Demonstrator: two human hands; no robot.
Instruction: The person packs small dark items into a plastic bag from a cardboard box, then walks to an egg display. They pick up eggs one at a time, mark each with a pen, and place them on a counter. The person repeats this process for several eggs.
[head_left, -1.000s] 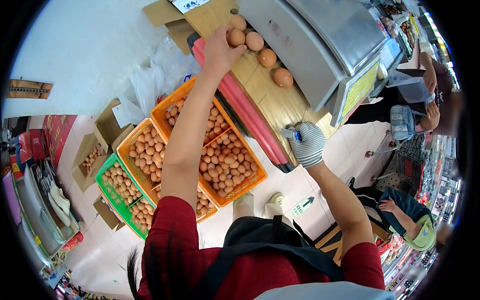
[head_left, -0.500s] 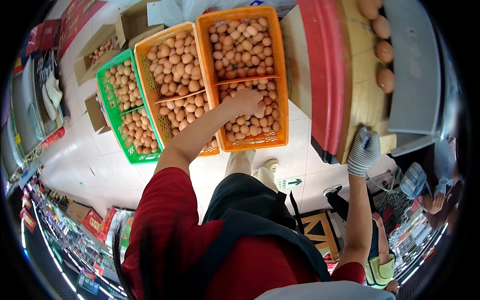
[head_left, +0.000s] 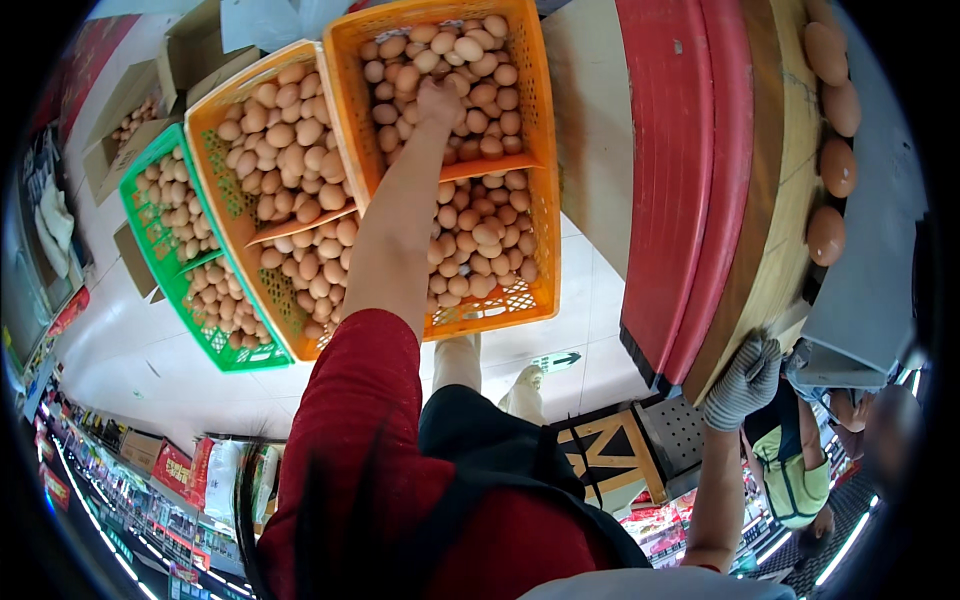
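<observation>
My bare left hand (head_left: 438,103) reaches into the far compartment of the right-hand orange crate (head_left: 549,230), its fingers curled down among the brown eggs (head_left: 487,65). What they grip, if anything, is hidden. A grey-and-white striped glove covers my right hand (head_left: 743,385). It lies at the near end of a wooden board (head_left: 745,270), fingers bent and close together; whatever is inside them does not show. Farther up that board stands a row of several brown eggs (head_left: 831,168), beside a grey panel (head_left: 870,270).
Left of the orange crate stand a lighter orange crate (head_left: 208,150) and a green crate (head_left: 205,340), both holding eggs. Open cardboard boxes (head_left: 192,50) lie beyond. A red ledge (head_left: 665,180) borders the board. Another person's light green garment (head_left: 790,478) shows at lower right.
My left hand has moved from the near compartment to the far compartment of the right-hand orange crate. The view has shifted; my right hand is still at the board's near end.
</observation>
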